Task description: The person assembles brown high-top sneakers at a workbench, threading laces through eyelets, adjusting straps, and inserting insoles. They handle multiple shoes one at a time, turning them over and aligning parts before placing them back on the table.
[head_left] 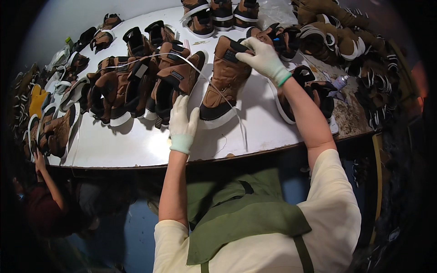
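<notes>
Brown boot (225, 76) is held by the right hand (264, 59), arm (311, 116) stretched forward.

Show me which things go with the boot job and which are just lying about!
Probably the job:
brown boot in the right hand
white string across it
boot beside the left hand

Probably lying about:
plastic bag
pale can or bottle
yellow thing

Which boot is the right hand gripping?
The brown boot between the left hand and right hand, toe toward the camera. Only its top is in the right hand's grip.
</notes>
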Demonstrator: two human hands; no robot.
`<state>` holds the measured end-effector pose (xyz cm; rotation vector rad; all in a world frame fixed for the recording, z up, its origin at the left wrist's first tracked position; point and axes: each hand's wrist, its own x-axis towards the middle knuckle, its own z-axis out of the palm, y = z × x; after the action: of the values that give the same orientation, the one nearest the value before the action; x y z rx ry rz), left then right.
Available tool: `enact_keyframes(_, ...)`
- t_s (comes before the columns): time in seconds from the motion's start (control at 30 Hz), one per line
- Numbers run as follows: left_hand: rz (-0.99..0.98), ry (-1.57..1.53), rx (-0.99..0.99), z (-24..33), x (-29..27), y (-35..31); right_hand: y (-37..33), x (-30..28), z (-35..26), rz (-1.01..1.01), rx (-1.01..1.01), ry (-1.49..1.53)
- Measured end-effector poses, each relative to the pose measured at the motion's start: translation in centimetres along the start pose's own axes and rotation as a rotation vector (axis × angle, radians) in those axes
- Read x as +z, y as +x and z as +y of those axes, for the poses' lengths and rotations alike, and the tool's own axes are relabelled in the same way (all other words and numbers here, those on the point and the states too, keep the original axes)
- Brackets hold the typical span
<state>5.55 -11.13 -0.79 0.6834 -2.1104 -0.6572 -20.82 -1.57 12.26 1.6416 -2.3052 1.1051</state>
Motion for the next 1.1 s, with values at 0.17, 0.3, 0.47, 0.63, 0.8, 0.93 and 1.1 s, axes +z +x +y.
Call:
enact_keyframes(0.17,-0.200,-0.678,-0.301,3.5,0.0,-0.8,-1.4,-6.7,-5.7,0.193,-0.327,-0.152)
enact_keyframes(0.3,-0.372,-0.962,-0.341,8.0,1.7,-2.9,-4.6,-11.5,-9.7,0.282,-0.622,-0.281)
enact_keyframes(0.47,-0.522,-1.703,-0.296,9.2,3.0,-2.3,-10.0,-16.0,-12.6,0.000,-0.696,-0.287)
enact_keyframes(0.63,-0.621,-2.331,-0.167,8.9,0.6,-1.0,-14.4,-16.6,-11.8,-0.082,-0.509,-0.187)
enact_keyframes(0.8,-0.025,-1.965,-0.364,0.4,-8.3,-1.3,-15.0,-14.0,-8.1,-0.041,-0.422,-0.091)
enact_keyframes(0.93,0.639,-1.253,-0.501,-13.1,-22.1,-7.2,-13.6,-10.1,-6.3,0.041,-0.557,0.024)
enact_keyframes(1.1,1.206,-0.251,-0.404,-6.1,-21.5,-8.6,-12.0,-3.8,-2.9,0.063,-0.449,0.019)
